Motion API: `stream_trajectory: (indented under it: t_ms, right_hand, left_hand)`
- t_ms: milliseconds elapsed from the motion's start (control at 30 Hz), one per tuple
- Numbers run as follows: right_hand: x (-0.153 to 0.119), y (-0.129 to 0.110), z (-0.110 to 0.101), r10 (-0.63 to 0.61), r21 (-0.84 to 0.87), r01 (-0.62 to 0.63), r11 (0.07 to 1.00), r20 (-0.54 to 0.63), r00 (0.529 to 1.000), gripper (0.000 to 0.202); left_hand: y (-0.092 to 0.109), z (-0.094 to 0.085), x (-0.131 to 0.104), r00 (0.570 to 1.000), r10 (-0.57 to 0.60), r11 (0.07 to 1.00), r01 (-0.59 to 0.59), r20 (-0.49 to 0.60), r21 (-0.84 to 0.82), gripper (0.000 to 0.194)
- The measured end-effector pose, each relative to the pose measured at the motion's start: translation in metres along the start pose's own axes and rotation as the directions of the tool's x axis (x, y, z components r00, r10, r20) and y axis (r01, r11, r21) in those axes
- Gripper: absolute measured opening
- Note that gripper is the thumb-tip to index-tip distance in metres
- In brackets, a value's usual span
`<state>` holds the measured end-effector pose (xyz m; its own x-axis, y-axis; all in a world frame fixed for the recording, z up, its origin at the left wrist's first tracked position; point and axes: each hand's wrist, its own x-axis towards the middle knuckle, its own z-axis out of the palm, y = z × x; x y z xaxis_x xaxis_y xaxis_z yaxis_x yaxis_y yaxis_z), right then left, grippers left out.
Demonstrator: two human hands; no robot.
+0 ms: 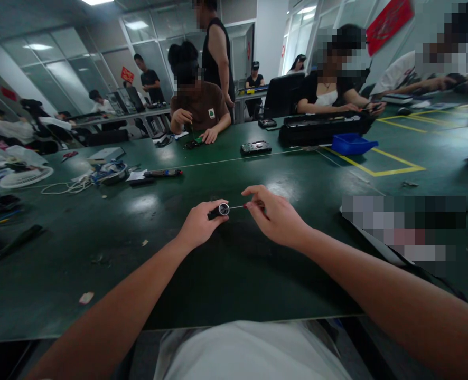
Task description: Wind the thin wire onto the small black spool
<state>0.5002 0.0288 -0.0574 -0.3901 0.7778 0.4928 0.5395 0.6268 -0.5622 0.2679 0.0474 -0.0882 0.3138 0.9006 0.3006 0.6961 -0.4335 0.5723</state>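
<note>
My left hand [198, 224] is closed around a short black cylinder with a silver-rimmed round end [224, 209], which looks like a small flashlight. From the right, a thin metal shaft with a red end, like a small screwdriver [237, 207], reaches to the cylinder's rim. The thumb and a finger of my right hand [277, 217] pinch its red end, while the index finger is raised and bent. Whether the shaft's tip touches the cylinder or goes into it, I cannot tell. Both hands are above the green table [234, 279], near its front edge.
A tablet-like panel [361, 232], partly blurred, lies at right. Farther back are a blue tray [351, 144], a hard drive [255, 148] and a dark pen-like tool [165, 173]. Tangled cables [107, 173] lie at left. Across the table, a person in brown [202, 108] works on a small part.
</note>
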Motion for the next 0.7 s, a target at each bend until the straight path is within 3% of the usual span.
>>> stream_trajectory:
  t_ms: [133, 267, 467, 533, 567, 633, 667, 700]
  right_hand:
    - [0.001, -0.002, -0.003, 0.039, 0.009, -0.04, 0.999, 0.031, 0.999, 0.018]
    - [0.002, -0.004, -0.001, 0.104, 0.048, -0.103, 0.994, -0.015, 0.995, 0.018]
    - [0.003, 0.005, 0.009, 0.248, 0.341, -0.194, 0.92, -0.122, 0.961, 0.014]
    - [0.008, 0.012, 0.012, 0.33, 0.514, -0.232, 0.826, -0.105, 0.938, 0.017]
    - [0.01, 0.017, 0.013, 0.39, 0.626, -0.257, 0.736, -0.082, 0.917, 0.018]
    - [0.014, 0.025, 0.015, 0.518, 0.818, -0.357, 0.451, 0.085, 0.851, 0.023]
    - [0.015, 0.029, 0.015, 0.555, 0.848, -0.399, 0.348, 0.156, 0.817, 0.025]
    - [0.016, 0.032, 0.016, 0.581, 0.862, -0.407, 0.303, 0.172, 0.796, 0.025]
  left_hand:
    - [-0.001, 0.0, -0.001, 1.0, 0.006, 1.0, -0.006, -0.002, 0.018, 0.041]
    - [-0.001, 0.0, -0.001, 1.0, 0.004, 1.0, -0.004, -0.001, 0.031, 0.041]
    - [0.004, -0.001, 0.0, 1.0, -0.028, 0.998, 0.028, 0.003, 0.057, 0.041]
    - [0.004, -0.001, 0.0, 1.0, -0.002, 0.998, 0.002, -0.003, 0.061, 0.041]
    - [0.004, -0.001, 0.0, 1.0, 0.026, 0.998, -0.026, -0.013, 0.059, 0.041]
    - [0.004, -0.002, 0.001, 0.996, 0.081, 0.995, -0.079, -0.036, 0.06, 0.041]
    - [0.003, -0.002, 0.002, 0.995, 0.095, 0.994, -0.092, -0.044, 0.063, 0.04]
    - [0.003, -0.002, 0.002, 0.995, 0.093, 0.994, -0.09, -0.042, 0.068, 0.04]
